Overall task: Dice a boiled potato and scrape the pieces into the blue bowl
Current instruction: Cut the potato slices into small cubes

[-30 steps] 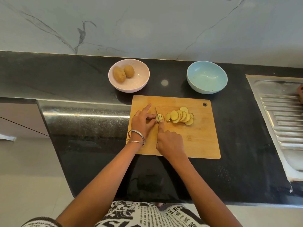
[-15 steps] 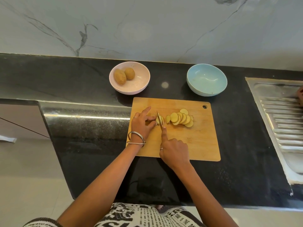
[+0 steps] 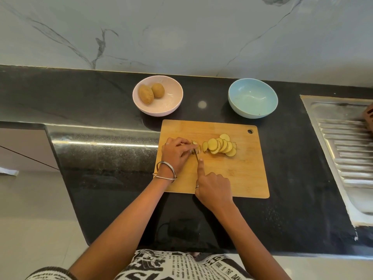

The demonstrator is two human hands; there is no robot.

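A wooden cutting board (image 3: 238, 178) lies on the black counter. Several round potato slices (image 3: 221, 146) lie fanned across its upper middle. My left hand (image 3: 175, 152) pinches the small remaining end of the potato (image 3: 198, 148) at the slices' left. My right hand (image 3: 214, 187) grips a knife (image 3: 196, 153), index finger stretched along the spine; the blade stands in the potato end. The handle is hidden in my fist. The blue bowl (image 3: 253, 98) sits empty behind the board's right corner.
A pink bowl (image 3: 167, 106) holding two whole potatoes (image 3: 151, 92) stands behind the board's left corner. A steel sink drainboard (image 3: 343, 150) runs along the right, with another person's hand (image 3: 369, 118) at its edge. The counter drops off to the floor at left.
My left fingers have curled tighter over the shrinking potato end. The knife has shifted slightly left for a fresh cut, and my right hand sits a little lower on the board.
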